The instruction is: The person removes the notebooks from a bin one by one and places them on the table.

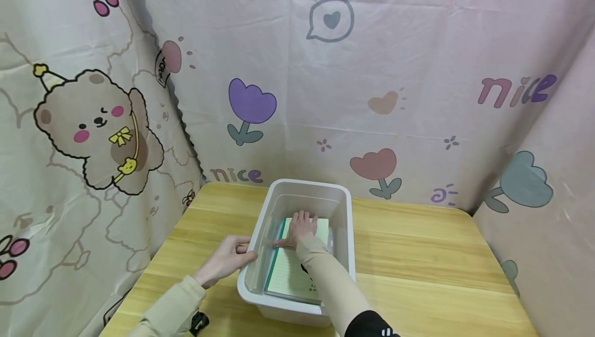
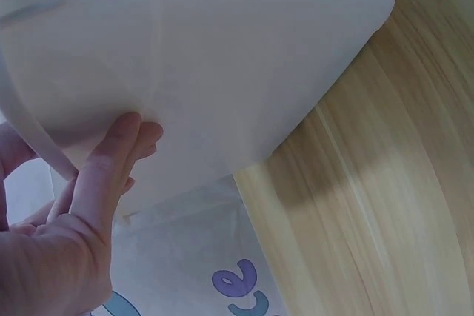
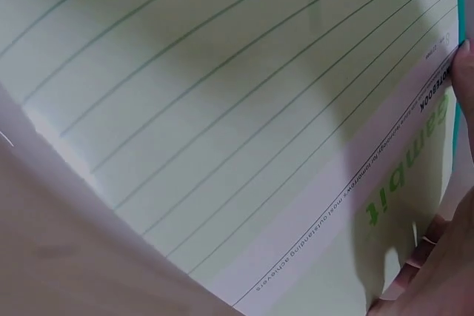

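A light grey plastic bin (image 1: 348, 223) stands on the wooden table. Inside it lies a pale green lined notebook (image 1: 288, 275) with a teal spine edge along its left side. My left hand (image 1: 228, 259) grips the bin's left rim, thumb over the top and fingers along the outer wall (image 2: 244, 49). Reaching down into the bin, my right hand (image 1: 301, 229) rests spread on the far part of the notebook. Its thumb lies by the teal edge and its fingertips are at the far edge. The right wrist view shows the notebook's printed cover (image 3: 222, 109) close up.
The wooden table (image 1: 418, 254) extends to both sides of the bin. Patterned cloth (image 1: 297, 68) hangs behind it and at both sides. A small black object (image 1: 199, 322) shows beneath the left sleeve.
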Action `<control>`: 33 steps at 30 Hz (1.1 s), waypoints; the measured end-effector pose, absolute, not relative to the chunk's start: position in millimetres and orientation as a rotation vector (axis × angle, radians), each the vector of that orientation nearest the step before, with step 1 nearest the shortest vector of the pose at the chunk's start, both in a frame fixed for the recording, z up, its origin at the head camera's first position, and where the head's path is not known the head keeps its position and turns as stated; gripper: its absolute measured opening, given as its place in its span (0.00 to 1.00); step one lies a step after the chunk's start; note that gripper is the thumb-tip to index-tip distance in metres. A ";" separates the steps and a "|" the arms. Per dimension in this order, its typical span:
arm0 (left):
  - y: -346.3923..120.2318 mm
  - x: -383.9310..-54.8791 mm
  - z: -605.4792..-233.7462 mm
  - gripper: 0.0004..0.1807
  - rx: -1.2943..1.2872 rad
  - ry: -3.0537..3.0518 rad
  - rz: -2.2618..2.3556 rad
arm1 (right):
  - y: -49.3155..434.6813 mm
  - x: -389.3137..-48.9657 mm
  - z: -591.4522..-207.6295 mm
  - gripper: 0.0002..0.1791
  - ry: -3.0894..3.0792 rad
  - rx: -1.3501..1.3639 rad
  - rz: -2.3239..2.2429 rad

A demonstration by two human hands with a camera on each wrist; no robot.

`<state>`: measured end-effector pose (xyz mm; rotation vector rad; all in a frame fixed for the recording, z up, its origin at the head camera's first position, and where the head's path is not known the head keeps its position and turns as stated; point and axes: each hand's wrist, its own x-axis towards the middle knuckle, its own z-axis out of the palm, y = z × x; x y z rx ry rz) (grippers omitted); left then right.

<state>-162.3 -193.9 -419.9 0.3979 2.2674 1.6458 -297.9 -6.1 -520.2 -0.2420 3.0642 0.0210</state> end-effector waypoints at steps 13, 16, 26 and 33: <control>-192.3 -161.4 -418.3 0.29 0.360 2.273 1.635 | -7.4 -297.9 -499.9 0.57 3.101 -0.343 0.102; -191.9 -161.5 -417.7 0.29 0.358 2.273 1.631 | -6.9 -297.1 -496.8 0.53 3.112 -0.363 0.076; -190.6 -161.5 -416.3 0.30 0.347 2.304 1.611 | -3.9 -299.4 -483.7 0.51 3.144 -0.342 0.073; -191.6 -161.4 -418.2 0.30 0.346 2.297 1.621 | 1.2 -303.0 -475.6 0.49 3.211 -0.342 0.088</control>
